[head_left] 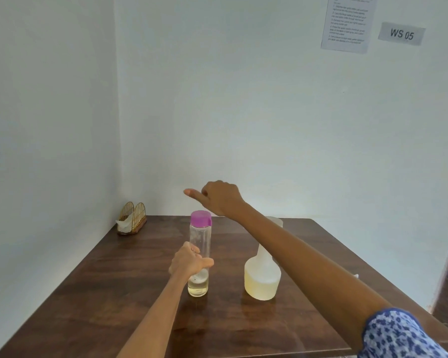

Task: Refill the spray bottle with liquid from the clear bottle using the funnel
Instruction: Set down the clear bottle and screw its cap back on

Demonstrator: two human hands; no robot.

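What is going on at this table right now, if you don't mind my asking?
A person is getting set to pour. The left hand grips the clear bottle, which stands upright on the table with its purple cap on and a little yellowish liquid at the bottom. The right hand hovers above the cap, holding nothing. The frosted spray bottle stands to the right, uncapped.

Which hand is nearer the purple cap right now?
Right. The right hand hovers just above and right of the purple cap, not touching it. The left hand grips the clear bottle lower down its body, well below the cap.
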